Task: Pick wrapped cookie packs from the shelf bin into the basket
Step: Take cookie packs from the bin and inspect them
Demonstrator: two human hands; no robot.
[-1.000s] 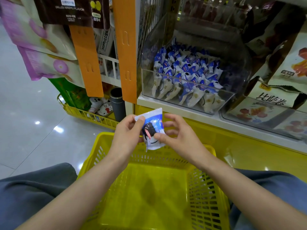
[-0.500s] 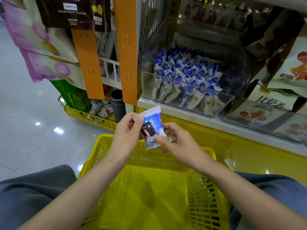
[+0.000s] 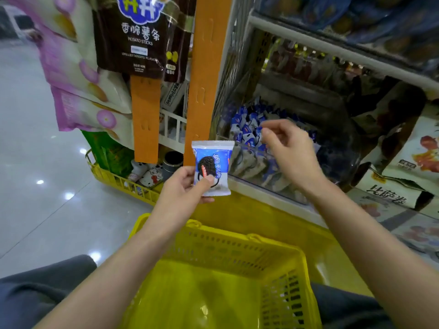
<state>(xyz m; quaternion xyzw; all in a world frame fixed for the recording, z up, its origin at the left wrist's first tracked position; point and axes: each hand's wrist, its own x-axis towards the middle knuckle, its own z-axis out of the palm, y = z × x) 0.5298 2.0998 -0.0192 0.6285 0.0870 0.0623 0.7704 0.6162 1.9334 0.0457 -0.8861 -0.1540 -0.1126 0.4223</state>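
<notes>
Above the far rim of the yellow basket (image 3: 213, 231), a wrapped cookie pack (image 3: 212, 167) is held upright, its lower corner pinched between the thumb and fingers of the left hand (image 3: 183, 188). The right hand (image 3: 292, 155) is raised in front of the clear shelf bin (image 3: 337, 157), its grip loosely curled with nothing seen in it. More blue and white packs (image 3: 247, 129) are heaped inside the bin.

Left of your frame, glossy grey floor (image 3: 31, 143) mirrors lights (small white spots); orange strips (image 3: 206, 74) hang upper centre, snack bags (image 3: 133, 41) upper left, white shelving (image 3: 332, 49) upper right.
</notes>
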